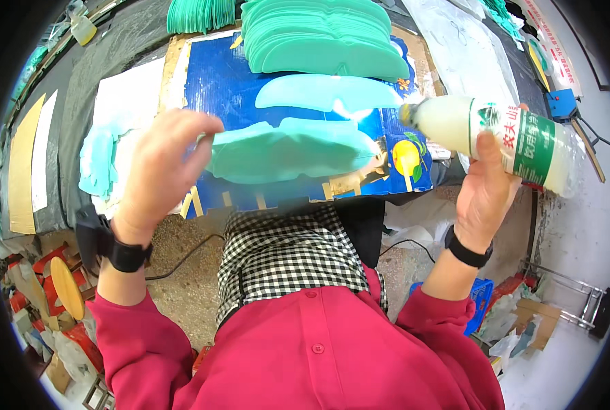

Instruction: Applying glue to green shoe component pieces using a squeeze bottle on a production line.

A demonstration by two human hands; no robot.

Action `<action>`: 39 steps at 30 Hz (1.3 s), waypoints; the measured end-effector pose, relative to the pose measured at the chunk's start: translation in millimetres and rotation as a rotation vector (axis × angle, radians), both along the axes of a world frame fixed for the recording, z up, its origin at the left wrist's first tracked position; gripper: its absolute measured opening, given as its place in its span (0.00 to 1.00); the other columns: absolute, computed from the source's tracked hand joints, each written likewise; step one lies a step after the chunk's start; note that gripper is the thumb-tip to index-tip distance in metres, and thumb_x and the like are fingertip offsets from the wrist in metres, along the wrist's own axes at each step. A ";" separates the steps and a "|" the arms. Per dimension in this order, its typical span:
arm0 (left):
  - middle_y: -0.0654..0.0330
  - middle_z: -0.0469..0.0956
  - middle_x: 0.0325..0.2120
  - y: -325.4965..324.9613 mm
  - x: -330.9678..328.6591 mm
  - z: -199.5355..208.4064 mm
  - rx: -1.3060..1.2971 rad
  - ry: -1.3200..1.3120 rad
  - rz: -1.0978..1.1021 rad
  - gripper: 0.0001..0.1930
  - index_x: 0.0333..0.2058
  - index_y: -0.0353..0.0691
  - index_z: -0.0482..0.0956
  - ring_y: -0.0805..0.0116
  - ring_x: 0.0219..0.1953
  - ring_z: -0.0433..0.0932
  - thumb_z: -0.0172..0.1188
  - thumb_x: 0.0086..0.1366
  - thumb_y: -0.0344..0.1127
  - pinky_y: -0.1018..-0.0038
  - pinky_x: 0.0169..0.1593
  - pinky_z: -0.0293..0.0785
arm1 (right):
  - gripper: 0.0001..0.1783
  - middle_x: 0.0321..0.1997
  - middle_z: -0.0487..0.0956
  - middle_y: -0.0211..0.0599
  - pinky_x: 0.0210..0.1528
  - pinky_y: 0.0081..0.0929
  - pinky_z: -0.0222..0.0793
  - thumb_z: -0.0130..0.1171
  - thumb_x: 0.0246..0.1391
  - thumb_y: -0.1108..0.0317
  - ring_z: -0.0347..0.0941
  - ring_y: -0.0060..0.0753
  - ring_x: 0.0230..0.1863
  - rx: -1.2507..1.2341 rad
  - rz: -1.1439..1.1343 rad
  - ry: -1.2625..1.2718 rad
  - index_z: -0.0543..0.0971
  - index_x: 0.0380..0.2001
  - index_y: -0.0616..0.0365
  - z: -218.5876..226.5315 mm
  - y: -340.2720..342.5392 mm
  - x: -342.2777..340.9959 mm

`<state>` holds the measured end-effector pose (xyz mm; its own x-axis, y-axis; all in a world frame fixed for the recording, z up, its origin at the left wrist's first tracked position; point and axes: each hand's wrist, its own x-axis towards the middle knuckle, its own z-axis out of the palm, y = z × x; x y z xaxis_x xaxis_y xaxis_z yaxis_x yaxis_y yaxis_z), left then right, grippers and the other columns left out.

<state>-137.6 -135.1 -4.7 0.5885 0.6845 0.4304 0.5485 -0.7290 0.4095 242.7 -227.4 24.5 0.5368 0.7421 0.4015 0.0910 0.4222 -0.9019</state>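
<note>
In my right hand [486,188] is a clear plastic bottle [445,123] of whitish liquid with a green and white label. It lies tilted almost on its side, its dark narrow tip pointing left over a flat green curved piece [329,92]. My left hand [171,160] is raised at the left end of a wavy stack of green pieces [291,154]. Its fingers are bent and smeared by motion, so whether they grip a piece cannot be told. The flat piece lies just beyond that stack, with a shiny patch near its right part.
A blue printed cardboard sheet [216,75] covers the work table's middle. Behind stand a tall pile of green pieces [319,41] and another pile [199,14]. More green pieces [98,160] lie at left. A small blue device [563,104] sits at right.
</note>
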 end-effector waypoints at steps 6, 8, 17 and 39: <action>0.62 0.84 0.44 -31.2 -0.4 -23.9 -0.038 0.221 -0.062 0.12 0.43 0.40 0.84 0.59 0.45 0.79 0.66 0.60 0.23 0.64 0.52 0.72 | 0.33 0.55 0.86 0.42 0.59 0.35 0.83 0.81 0.49 0.80 0.84 0.34 0.53 -0.411 0.262 -0.176 0.81 0.59 0.66 -5.1 5.2 -65.1; 0.62 0.84 0.46 -36.5 2.2 -22.5 -0.035 0.179 -0.031 0.12 0.45 0.41 0.85 0.57 0.46 0.79 0.67 0.62 0.24 0.61 0.54 0.71 | 0.25 0.45 0.89 0.34 0.49 0.26 0.83 0.83 0.50 0.73 0.86 0.24 0.45 -0.288 0.367 -0.310 0.85 0.51 0.64 -13.4 23.3 -89.3; 0.62 0.83 0.50 -70.3 7.0 -28.3 -0.076 0.264 0.164 0.20 0.54 0.44 0.85 0.56 0.53 0.77 0.71 0.62 0.32 0.58 0.59 0.68 | 0.28 0.45 0.90 0.40 0.47 0.32 0.83 0.82 0.49 0.67 0.89 0.33 0.44 -0.386 0.530 -0.448 0.83 0.52 0.60 -4.9 62.9 -120.6; 0.61 0.83 0.52 -81.1 14.4 -30.3 -0.138 0.107 0.221 0.18 0.50 0.45 0.86 0.55 0.54 0.77 0.73 0.60 0.31 0.58 0.59 0.67 | 0.25 0.50 0.88 0.40 0.54 0.31 0.84 0.81 0.51 0.79 0.86 0.31 0.48 -0.480 0.242 -0.310 0.84 0.52 0.67 -2.2 -8.0 -45.8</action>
<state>-123.2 -216.2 -34.9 0.4553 0.8491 0.2678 0.7339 -0.5282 0.4272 197.0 -235.4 22.3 0.2426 0.9646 0.1034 0.3319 0.0176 -0.9432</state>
